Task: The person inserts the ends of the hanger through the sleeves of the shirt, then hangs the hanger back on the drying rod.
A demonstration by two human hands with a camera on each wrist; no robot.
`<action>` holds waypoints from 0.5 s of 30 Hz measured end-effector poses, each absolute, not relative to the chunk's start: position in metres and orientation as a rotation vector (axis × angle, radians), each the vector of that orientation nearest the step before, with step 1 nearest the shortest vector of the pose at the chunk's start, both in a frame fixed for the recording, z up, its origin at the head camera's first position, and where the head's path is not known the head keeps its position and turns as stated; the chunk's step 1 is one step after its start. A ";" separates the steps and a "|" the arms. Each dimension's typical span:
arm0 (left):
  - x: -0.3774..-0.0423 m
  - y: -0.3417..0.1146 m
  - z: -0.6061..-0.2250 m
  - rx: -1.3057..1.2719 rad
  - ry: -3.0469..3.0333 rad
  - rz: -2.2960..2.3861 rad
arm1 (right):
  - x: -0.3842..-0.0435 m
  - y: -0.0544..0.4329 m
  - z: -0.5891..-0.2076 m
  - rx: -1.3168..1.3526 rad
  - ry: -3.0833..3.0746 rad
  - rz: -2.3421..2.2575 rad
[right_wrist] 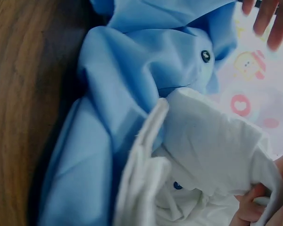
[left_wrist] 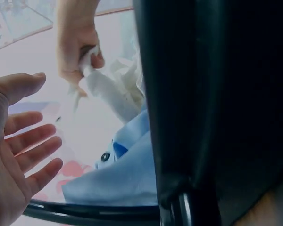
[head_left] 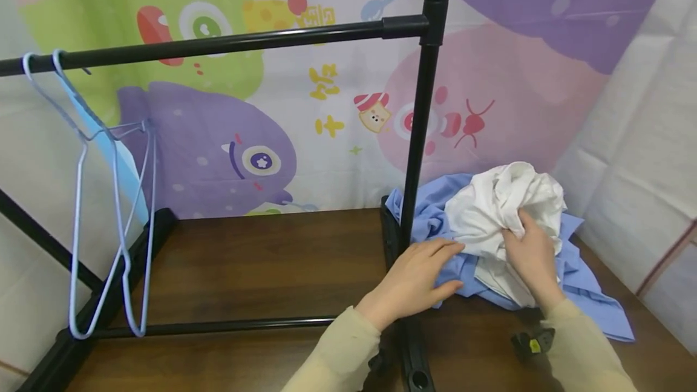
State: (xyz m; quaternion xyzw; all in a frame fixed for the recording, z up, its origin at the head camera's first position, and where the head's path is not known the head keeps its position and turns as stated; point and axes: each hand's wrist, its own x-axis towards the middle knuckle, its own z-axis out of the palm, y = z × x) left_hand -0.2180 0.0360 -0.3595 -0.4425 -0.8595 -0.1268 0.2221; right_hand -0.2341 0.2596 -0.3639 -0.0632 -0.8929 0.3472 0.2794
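Observation:
A crumpled white garment (head_left: 490, 198) lies on top of a blue garment (head_left: 585, 286) at the right of the table. My right hand (head_left: 532, 256) pinches a fold of the white cloth between thumb and fingers; the right wrist view shows that fold bunched in the fingers. Dark buttons show on the blue garment (right_wrist: 132, 70) in both wrist views. My left hand (head_left: 416, 277) hovers beside the rack's right post, at the left side of the pile. In the left wrist view its fingers (left_wrist: 40, 143) are spread and hold nothing.
A black clothes rack (head_left: 245, 39) stands on the brown wooden table (head_left: 261, 265). Its right post (head_left: 419, 120) rises just left of the pile. Light blue hangers (head_left: 78, 228) hang at the rail's left end. A cartoon-printed cloth (head_left: 348, 168) forms the backdrop.

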 end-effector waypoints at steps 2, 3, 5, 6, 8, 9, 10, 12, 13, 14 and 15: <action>-0.219 0.039 -0.360 -1.216 -2.367 -0.365 | -0.230 0.258 -0.360 -0.176 -2.367 0.946; -0.219 0.040 -0.361 -1.213 -2.365 -0.380 | -0.228 0.257 -0.358 -0.182 -2.358 0.954; -0.218 0.042 -0.363 -1.198 -2.362 -0.406 | -0.223 0.255 -0.354 -0.183 -2.347 0.975; -0.218 0.043 -0.364 -1.189 -2.359 -0.417 | -0.220 0.254 -0.353 -0.180 -2.348 0.977; -0.218 0.045 -0.366 -1.170 -2.341 -0.428 | -0.214 0.253 -0.349 -0.167 -2.355 0.969; -0.219 0.046 -0.367 -1.162 -2.326 -0.430 | -0.211 0.252 -0.346 -0.154 -2.358 0.966; -0.219 0.047 -0.368 -1.152 -2.312 -0.430 | -0.208 0.251 -0.344 -0.138 -2.358 0.965; -0.219 0.048 -0.369 -1.138 -2.284 -0.442 | -0.201 0.249 -0.340 -0.105 -2.363 0.935; -0.219 0.049 -0.369 -1.131 -2.271 -0.447 | -0.198 0.248 -0.338 -0.086 -2.363 0.924; -0.220 0.049 -0.369 -1.127 -2.265 -0.463 | -0.195 0.247 -0.337 -0.062 -2.361 0.917; -0.220 0.050 -0.369 -1.122 -2.262 -0.479 | -0.192 0.246 -0.335 -0.040 -2.360 0.910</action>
